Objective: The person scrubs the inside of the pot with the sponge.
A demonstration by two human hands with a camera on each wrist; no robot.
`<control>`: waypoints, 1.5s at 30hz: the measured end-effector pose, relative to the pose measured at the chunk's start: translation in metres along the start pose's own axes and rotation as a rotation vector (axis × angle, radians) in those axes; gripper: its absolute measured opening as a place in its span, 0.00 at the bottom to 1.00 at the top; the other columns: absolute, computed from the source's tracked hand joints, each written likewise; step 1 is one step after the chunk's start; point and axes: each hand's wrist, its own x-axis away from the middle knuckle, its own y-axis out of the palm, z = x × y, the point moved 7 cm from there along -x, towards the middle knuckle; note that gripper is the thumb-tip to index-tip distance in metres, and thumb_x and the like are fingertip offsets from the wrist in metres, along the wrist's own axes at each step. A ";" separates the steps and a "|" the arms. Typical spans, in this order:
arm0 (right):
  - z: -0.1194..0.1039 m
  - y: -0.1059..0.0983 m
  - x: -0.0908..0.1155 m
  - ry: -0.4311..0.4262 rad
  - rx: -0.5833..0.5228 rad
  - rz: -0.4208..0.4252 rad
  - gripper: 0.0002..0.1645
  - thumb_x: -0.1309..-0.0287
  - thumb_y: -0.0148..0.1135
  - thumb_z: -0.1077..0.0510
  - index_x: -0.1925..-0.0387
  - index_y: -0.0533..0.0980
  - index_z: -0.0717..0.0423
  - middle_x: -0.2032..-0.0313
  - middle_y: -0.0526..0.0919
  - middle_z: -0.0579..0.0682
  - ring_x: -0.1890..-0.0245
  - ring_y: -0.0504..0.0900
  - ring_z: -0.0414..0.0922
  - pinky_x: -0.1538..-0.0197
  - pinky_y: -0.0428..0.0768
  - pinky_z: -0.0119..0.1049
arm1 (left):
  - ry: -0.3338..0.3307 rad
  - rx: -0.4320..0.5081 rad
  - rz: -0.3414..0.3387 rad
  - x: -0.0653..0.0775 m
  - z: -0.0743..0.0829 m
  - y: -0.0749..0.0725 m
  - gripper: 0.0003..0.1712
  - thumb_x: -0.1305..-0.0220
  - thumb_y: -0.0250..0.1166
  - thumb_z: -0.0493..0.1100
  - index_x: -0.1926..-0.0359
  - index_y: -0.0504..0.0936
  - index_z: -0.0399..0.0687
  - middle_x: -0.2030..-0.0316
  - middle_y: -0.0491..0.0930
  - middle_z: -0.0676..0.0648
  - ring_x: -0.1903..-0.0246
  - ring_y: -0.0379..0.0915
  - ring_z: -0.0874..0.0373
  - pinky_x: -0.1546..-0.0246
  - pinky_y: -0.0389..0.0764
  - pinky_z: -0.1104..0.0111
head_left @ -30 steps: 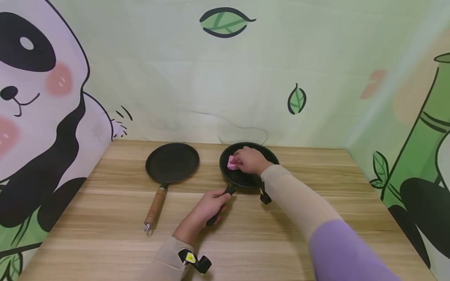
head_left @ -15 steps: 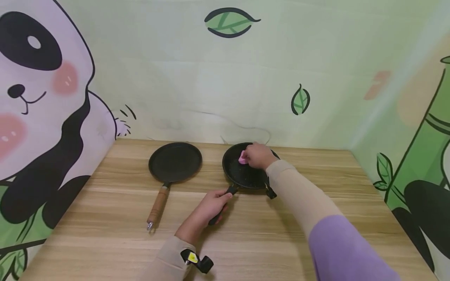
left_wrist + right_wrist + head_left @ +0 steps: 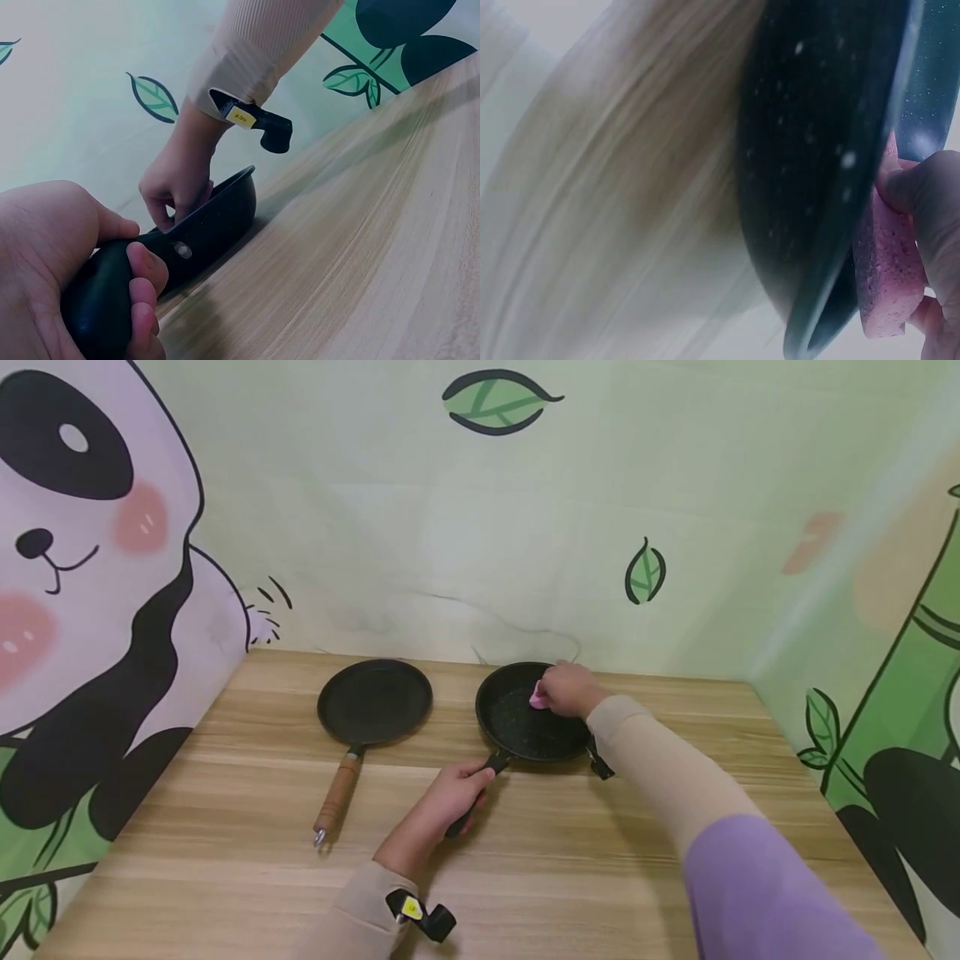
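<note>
A black frying pan (image 3: 517,727) with pale specks stands near the back of the table. My left hand (image 3: 454,797) grips its black handle (image 3: 497,763); in the left wrist view the fingers curl round that handle (image 3: 97,300). Inside the pan, toward its right side, my right hand (image 3: 573,689) pinches a pink sponge (image 3: 537,697). The right wrist view shows the porous sponge (image 3: 889,262) between thumb and fingers, beside the pan wall (image 3: 802,165). Part of the pan's right rim is hidden behind the right hand and sleeve.
To the left lies a flat black pan (image 3: 375,702) with a wooden handle (image 3: 339,793). The wooden tabletop (image 3: 225,860) meets a printed wall (image 3: 375,543) right behind both pans. Each wrist wears a small black camera (image 3: 431,920).
My right hand has moved the sponge from the left part of the pan to the right across its inside. My left hand keeps its grip on the handle.
</note>
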 end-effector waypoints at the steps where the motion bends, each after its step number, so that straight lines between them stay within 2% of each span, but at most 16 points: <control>1: 0.001 0.001 0.001 0.001 -0.008 -0.010 0.14 0.31 0.62 0.46 0.59 0.88 0.48 0.62 0.87 0.47 0.58 0.80 0.51 0.48 0.79 0.48 | 0.005 0.002 0.001 0.000 0.000 0.000 0.18 0.23 0.54 0.47 0.39 0.79 0.49 0.78 0.70 0.49 0.88 0.60 0.58 0.90 0.64 0.70; 8: 0.004 0.001 0.005 0.005 -0.010 -0.067 0.15 0.32 0.63 0.46 0.62 0.87 0.52 0.67 0.86 0.48 0.65 0.80 0.49 0.53 0.81 0.48 | 0.007 0.006 0.020 0.001 0.000 -0.001 0.20 0.24 0.55 0.47 0.36 0.78 0.48 0.78 0.70 0.49 0.89 0.60 0.59 0.91 0.64 0.70; 19: 0.002 -0.001 0.020 -0.017 0.021 -0.124 0.17 0.33 0.65 0.45 0.66 0.87 0.53 0.71 0.85 0.48 0.68 0.81 0.49 0.56 0.82 0.48 | -0.022 0.020 0.025 0.001 -0.006 -0.005 0.22 0.24 0.56 0.48 0.34 0.77 0.50 0.77 0.71 0.49 0.88 0.61 0.58 0.90 0.66 0.70; 23: 0.000 0.001 0.024 -0.024 0.007 -0.063 0.16 0.33 0.65 0.45 0.66 0.87 0.52 0.68 0.87 0.48 0.63 0.83 0.50 0.53 0.82 0.47 | -0.014 0.011 0.003 0.002 -0.007 -0.006 0.20 0.23 0.55 0.48 0.37 0.78 0.49 0.77 0.70 0.49 0.88 0.61 0.58 0.90 0.66 0.70; 26: -0.001 0.005 0.025 -0.016 -0.011 0.004 0.17 0.32 0.63 0.45 0.63 0.88 0.52 0.65 0.87 0.49 0.59 0.81 0.51 0.50 0.79 0.47 | -0.006 0.000 -0.012 0.003 -0.007 -0.005 0.19 0.23 0.55 0.48 0.39 0.79 0.48 0.79 0.69 0.50 0.89 0.61 0.58 0.90 0.66 0.70; 31: -0.001 0.007 0.023 0.009 -0.027 0.105 0.13 0.32 0.62 0.51 0.62 0.88 0.52 0.64 0.85 0.51 0.60 0.77 0.54 0.53 0.77 0.49 | 0.002 -0.003 -0.011 0.003 -0.004 -0.005 0.19 0.25 0.56 0.47 0.39 0.80 0.46 0.80 0.69 0.49 0.90 0.60 0.59 0.91 0.65 0.70; 35: -0.004 0.003 0.016 0.034 -0.056 0.134 0.10 0.35 0.62 0.57 0.62 0.88 0.52 0.63 0.85 0.52 0.58 0.77 0.55 0.53 0.77 0.52 | 0.010 -0.003 -0.016 0.003 -0.002 -0.003 0.19 0.25 0.56 0.47 0.39 0.80 0.46 0.81 0.69 0.50 0.90 0.59 0.59 0.91 0.65 0.70; 38: -0.010 0.000 0.009 0.047 -0.067 0.148 0.10 0.34 0.62 0.56 0.61 0.88 0.52 0.63 0.85 0.52 0.57 0.77 0.55 0.52 0.77 0.52 | 0.012 -0.005 -0.021 0.003 -0.001 -0.002 0.19 0.25 0.56 0.48 0.41 0.80 0.46 0.81 0.69 0.50 0.90 0.60 0.59 0.91 0.65 0.70; 45: -0.034 -0.003 -0.007 -0.041 -0.042 0.244 0.10 0.33 0.61 0.55 0.61 0.87 0.49 0.64 0.85 0.51 0.60 0.78 0.54 0.54 0.77 0.50 | 0.007 -0.007 -0.030 0.000 -0.001 0.002 0.19 0.25 0.56 0.48 0.41 0.80 0.46 0.81 0.69 0.50 0.90 0.60 0.59 0.91 0.65 0.70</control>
